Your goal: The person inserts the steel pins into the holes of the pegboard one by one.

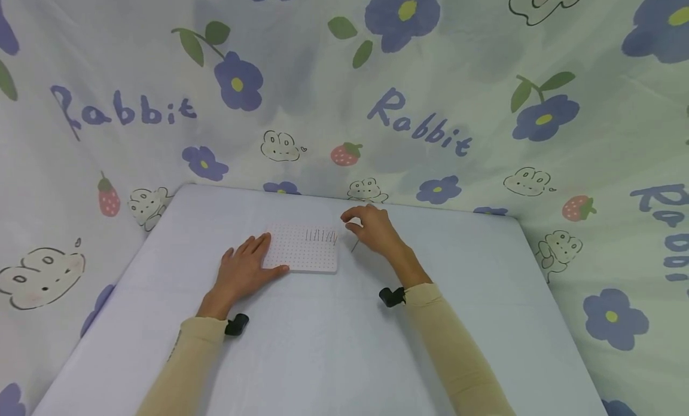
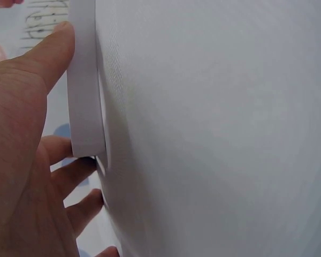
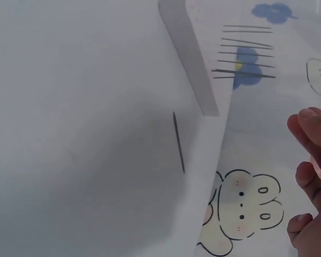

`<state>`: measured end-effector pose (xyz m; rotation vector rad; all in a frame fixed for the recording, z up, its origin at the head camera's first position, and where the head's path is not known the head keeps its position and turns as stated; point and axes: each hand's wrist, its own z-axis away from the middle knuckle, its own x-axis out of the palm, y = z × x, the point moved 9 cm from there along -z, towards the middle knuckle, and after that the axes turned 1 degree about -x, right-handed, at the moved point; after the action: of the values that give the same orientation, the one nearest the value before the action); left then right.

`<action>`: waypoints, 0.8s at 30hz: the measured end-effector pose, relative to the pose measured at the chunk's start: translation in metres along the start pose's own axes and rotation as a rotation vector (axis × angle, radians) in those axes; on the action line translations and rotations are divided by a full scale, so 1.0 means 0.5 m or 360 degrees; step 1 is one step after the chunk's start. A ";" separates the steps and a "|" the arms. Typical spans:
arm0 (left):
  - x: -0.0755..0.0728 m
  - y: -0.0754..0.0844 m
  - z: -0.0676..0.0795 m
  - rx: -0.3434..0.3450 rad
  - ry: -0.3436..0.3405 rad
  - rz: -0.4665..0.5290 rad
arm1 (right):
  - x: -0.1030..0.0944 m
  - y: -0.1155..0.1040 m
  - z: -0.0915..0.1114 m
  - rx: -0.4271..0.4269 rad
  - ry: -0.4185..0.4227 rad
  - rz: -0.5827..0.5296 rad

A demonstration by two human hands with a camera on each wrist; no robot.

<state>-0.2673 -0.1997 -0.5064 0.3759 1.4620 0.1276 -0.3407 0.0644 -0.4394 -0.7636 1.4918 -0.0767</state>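
A white board with rows of small holes [image 1: 301, 260] lies on the table, several thin dark pins [image 1: 321, 235] standing in a row near its back right. My left hand [image 1: 244, 269] holds the board's left end, thumb against the front edge and fingers along the left side. In the left wrist view the thumb [image 2: 56, 51] rests against the board's side wall [image 2: 85, 107]. Right of the board, my right hand [image 1: 374, 228] hovers with bent fingers; nothing shows between them. A single loose pin [image 3: 179, 142] lies on the table below this hand, apart from the board.
A white cloth covers the table [image 1: 317, 344]. Behind it hangs a curtain [image 1: 312, 93] printed with flowers, rabbits and strawberries. A small black wrist camera [image 1: 237, 324] sits at the left cuff, another black wrist camera [image 1: 391, 297] at the right cuff.
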 end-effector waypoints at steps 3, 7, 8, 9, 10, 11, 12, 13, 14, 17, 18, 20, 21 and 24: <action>0.002 -0.002 -0.001 -0.0003 -0.0006 0.0002 | -0.004 -0.001 -0.002 0.0007 -0.0032 0.0014; 0.004 -0.004 -0.001 -0.0003 0.0009 0.0003 | 0.019 0.014 -0.004 0.0025 -0.0133 0.0085; 0.005 -0.005 -0.001 -0.0003 0.0009 0.0006 | 0.027 0.019 -0.004 0.0030 -0.0164 0.0108; 0.006 -0.005 -0.001 -0.0004 0.0009 0.0006 | 0.036 0.025 -0.005 0.0034 -0.0193 0.0135; 0.006 -0.006 -0.001 -0.0001 0.0005 0.0005 | 0.044 0.032 -0.004 0.0046 -0.0219 0.0168; 0.007 -0.007 -0.001 -0.0003 -0.0001 0.0004 | 0.052 0.039 -0.003 0.0059 -0.0242 0.0195; 0.008 -0.007 -0.001 -0.0002 -0.0006 0.0003 | 0.058 0.045 -0.002 0.0071 -0.0262 0.0214; 0.009 -0.008 -0.001 -0.0004 -0.0014 0.0004 | 0.064 0.051 -0.001 0.0082 -0.0278 0.0233; 0.010 -0.009 -0.001 -0.0003 -0.0019 0.0004 | 0.069 0.057 0.000 0.0092 -0.0292 0.0251; 0.010 -0.009 -0.001 -0.0001 -0.0019 0.0007 | 0.080 0.071 0.003 0.0107 -0.0318 0.0298; 0.010 -0.009 -0.001 -0.0001 -0.0016 0.0008 | 0.082 0.074 0.004 0.0106 -0.0324 0.0312; 0.008 -0.009 -0.002 0.0000 -0.0009 0.0011 | 0.085 0.079 0.005 0.0103 -0.0330 0.0331; 0.008 -0.008 -0.002 0.0001 -0.0005 0.0012 | 0.086 0.082 0.005 0.0102 -0.0335 0.0338; 0.006 -0.007 -0.003 0.0004 0.0000 0.0010 | 0.089 0.090 0.005 0.0105 -0.0344 0.0349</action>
<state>-0.2692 -0.2020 -0.5104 0.3825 1.4609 0.1311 -0.3511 0.0781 -0.5003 -0.5339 1.3509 0.1182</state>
